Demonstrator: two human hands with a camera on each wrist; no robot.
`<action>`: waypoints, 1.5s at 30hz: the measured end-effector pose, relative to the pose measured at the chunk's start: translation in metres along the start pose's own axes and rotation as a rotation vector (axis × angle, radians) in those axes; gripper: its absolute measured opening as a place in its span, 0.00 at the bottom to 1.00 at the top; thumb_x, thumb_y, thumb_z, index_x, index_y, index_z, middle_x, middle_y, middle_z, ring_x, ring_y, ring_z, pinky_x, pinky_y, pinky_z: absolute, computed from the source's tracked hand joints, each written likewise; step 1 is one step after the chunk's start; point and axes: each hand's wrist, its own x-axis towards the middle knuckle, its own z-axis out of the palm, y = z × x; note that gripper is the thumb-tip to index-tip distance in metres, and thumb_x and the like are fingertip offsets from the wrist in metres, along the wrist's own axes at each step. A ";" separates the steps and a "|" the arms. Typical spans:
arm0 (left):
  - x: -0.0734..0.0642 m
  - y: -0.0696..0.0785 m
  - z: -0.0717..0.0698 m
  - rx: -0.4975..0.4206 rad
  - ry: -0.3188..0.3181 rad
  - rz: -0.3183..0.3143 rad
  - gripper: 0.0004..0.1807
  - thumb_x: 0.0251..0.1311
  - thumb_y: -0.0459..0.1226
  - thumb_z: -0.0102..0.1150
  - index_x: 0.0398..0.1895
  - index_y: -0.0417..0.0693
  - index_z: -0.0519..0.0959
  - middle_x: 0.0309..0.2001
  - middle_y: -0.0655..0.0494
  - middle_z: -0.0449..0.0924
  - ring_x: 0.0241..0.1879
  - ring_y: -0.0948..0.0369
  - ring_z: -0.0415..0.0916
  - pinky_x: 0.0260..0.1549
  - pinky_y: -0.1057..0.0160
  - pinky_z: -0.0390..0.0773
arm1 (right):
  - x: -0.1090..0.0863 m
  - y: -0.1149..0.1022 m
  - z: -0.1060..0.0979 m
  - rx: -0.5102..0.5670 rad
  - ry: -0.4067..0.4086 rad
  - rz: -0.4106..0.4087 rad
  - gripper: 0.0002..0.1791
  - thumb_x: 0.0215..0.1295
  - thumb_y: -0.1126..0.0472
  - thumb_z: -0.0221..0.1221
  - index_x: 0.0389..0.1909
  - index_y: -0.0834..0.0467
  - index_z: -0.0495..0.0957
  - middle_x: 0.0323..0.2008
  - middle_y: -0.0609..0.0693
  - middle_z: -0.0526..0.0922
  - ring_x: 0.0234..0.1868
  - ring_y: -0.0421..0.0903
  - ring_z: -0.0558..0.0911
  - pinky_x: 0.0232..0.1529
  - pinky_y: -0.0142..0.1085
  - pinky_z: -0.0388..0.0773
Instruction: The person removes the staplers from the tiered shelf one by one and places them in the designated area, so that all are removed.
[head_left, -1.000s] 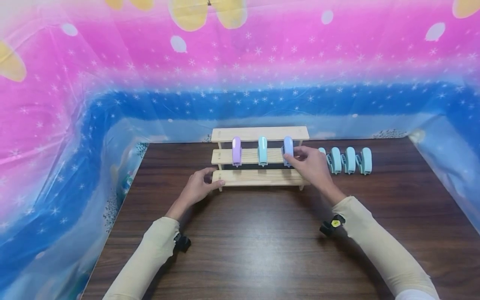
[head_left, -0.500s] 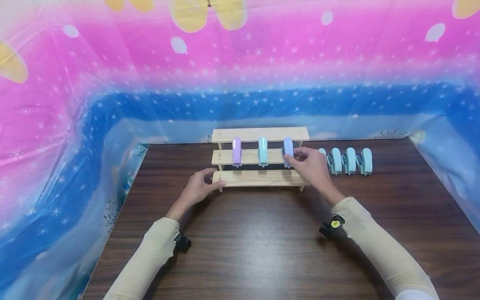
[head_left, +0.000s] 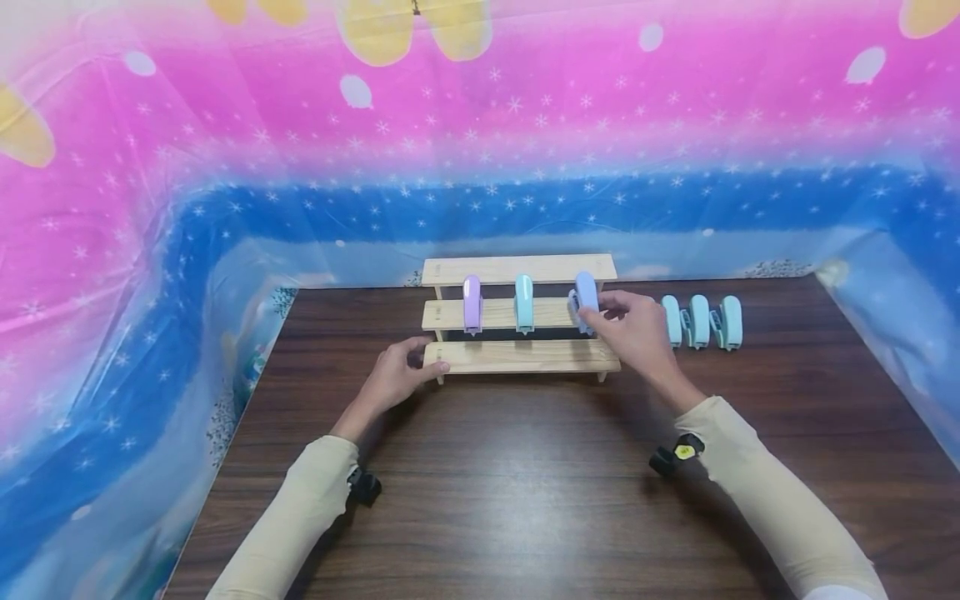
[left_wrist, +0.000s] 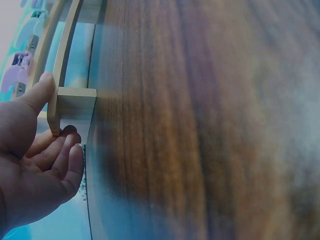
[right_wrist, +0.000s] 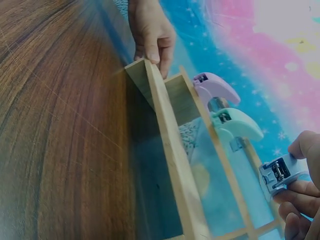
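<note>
A three-tier wooden shelf rack [head_left: 521, 358] stands on the table. My left hand [head_left: 397, 371] grips the left end of its lowest tier, thumb on top and fingers below, as the left wrist view shows. My right hand [head_left: 633, 333] pinches a periwinkle mini stapler [head_left: 586, 296] between thumb and fingers at the right end of the middle tier. The stapler leans a little; I cannot tell whether it touches the tier. Farther left on that tier stand a purple mini stapler [head_left: 472, 302] and a turquoise one [right_wrist: 237, 124], apart from each other.
Several mint-green mini staplers [head_left: 698, 321] stand in a row on the dark wooden table [head_left: 517, 492], right of the rack. My right hand hides part of that row. A patterned cloth [head_left: 480, 200] hangs behind the table and along its sides.
My right hand has shifted slightly right with the periwinkle stapler, which now tilts. The hand covers more of the mint-green row. My left hand stays on the rack.
</note>
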 end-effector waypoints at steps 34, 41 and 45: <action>0.000 0.001 -0.001 -0.004 0.005 -0.008 0.38 0.64 0.52 0.69 0.71 0.41 0.71 0.56 0.43 0.83 0.50 0.52 0.81 0.43 0.55 0.81 | -0.008 0.016 -0.055 -0.074 0.098 0.007 0.28 0.66 0.40 0.66 0.55 0.58 0.85 0.44 0.58 0.89 0.35 0.51 0.85 0.25 0.36 0.75; -0.001 0.001 -0.001 -0.005 0.001 0.000 0.38 0.64 0.52 0.69 0.71 0.41 0.72 0.56 0.43 0.83 0.52 0.51 0.81 0.44 0.54 0.81 | -0.010 0.024 -0.069 -0.029 0.106 -0.004 0.29 0.66 0.43 0.67 0.56 0.61 0.84 0.47 0.62 0.88 0.35 0.54 0.86 0.21 0.31 0.77; 0.000 0.001 0.000 -0.010 -0.001 0.008 0.38 0.64 0.51 0.69 0.71 0.41 0.72 0.56 0.43 0.83 0.53 0.50 0.81 0.44 0.54 0.82 | -0.011 0.033 -0.075 -0.037 0.120 0.000 0.28 0.66 0.43 0.67 0.56 0.61 0.84 0.46 0.61 0.88 0.36 0.53 0.85 0.23 0.28 0.77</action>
